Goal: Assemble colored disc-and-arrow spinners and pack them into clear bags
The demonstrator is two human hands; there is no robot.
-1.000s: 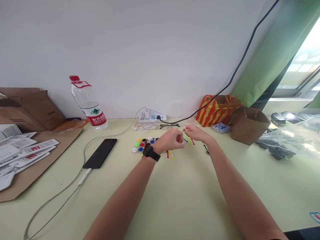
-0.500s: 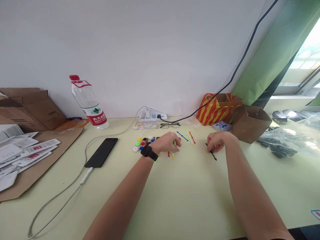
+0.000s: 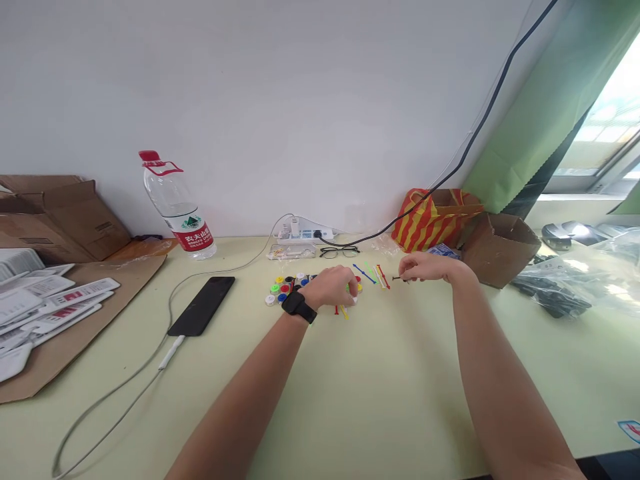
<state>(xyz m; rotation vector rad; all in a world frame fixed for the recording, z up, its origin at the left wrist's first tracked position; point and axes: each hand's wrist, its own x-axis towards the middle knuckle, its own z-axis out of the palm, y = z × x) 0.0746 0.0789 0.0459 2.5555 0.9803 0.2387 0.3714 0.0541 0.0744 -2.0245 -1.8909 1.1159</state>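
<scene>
My right hand (image 3: 421, 267) pinches a thin black plastic stick (image 3: 395, 278) just above the table; one end pokes out to the left of the fingertips. Beside it lie a red stick (image 3: 383, 276), a white stick and a blue stick (image 3: 365, 273). My left hand (image 3: 331, 288), a black watch (image 3: 299, 305) on its wrist, is curled low over a cluster of small coloured round pieces (image 3: 275, 289). Its fingers are closed, and what they hold, if anything, is hidden. A yellow stick (image 3: 344, 312) shows below that hand.
Behind the pieces are glasses (image 3: 340, 252), a clear case (image 3: 292, 251) and a power strip (image 3: 320, 233). A phone (image 3: 202, 307) on a cable and a large water bottle (image 3: 190, 223) stand left. A striped bag (image 3: 420, 223) and an open cardboard box (image 3: 500, 250) are at right.
My right hand has moved left and away from me with the black stick, which now points left near the other sticks. My left hand has stayed almost in place.
</scene>
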